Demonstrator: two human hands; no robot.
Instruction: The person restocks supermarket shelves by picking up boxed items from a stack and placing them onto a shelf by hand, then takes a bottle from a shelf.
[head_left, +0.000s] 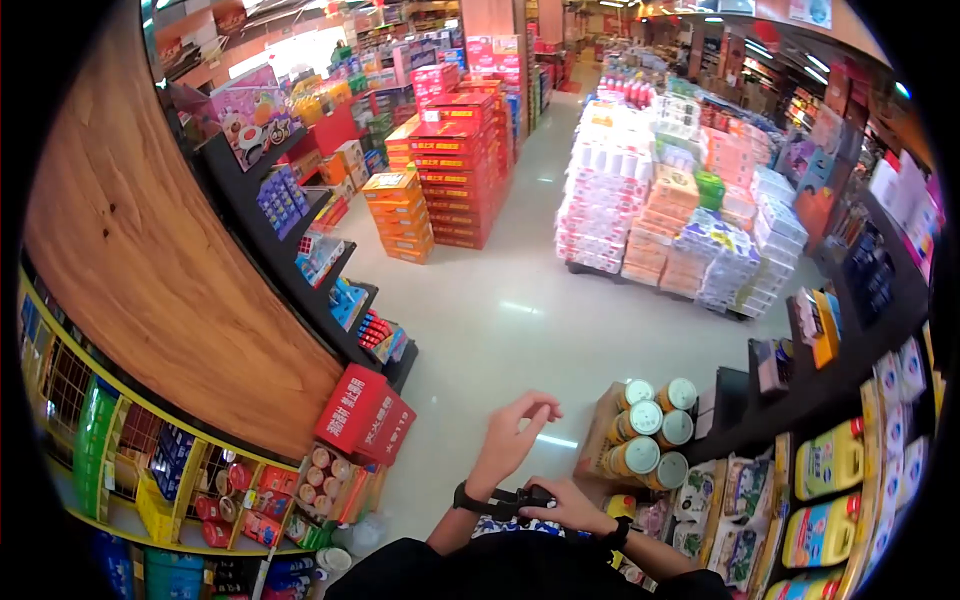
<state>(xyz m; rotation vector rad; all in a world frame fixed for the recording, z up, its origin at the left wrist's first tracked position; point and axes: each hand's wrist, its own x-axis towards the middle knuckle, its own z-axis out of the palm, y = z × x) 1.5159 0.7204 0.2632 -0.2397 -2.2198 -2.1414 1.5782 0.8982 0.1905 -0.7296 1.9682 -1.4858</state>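
My left hand (513, 437) is raised in front of my body, its fingers loosely bent with nothing in them. Around that wrist runs a black wrist strap (478, 500) carrying a small dark device (537, 496). My right hand (570, 507) reaches across from the right, fingers closed at the device and the strap end. Its fingertips are partly hidden there. Another black band (619, 533) sits on my right wrist. Dark sleeves cover both forearms.
Lidded cans (642, 418) stand in a carton at right, beside shelves with yellow jugs (828, 457). A red box (365, 413) and a curved wooden panel (150, 250) are at left. Ahead, across the tiled floor (490, 310), rise red carton stacks (455, 165) and tissue packs (607, 190).
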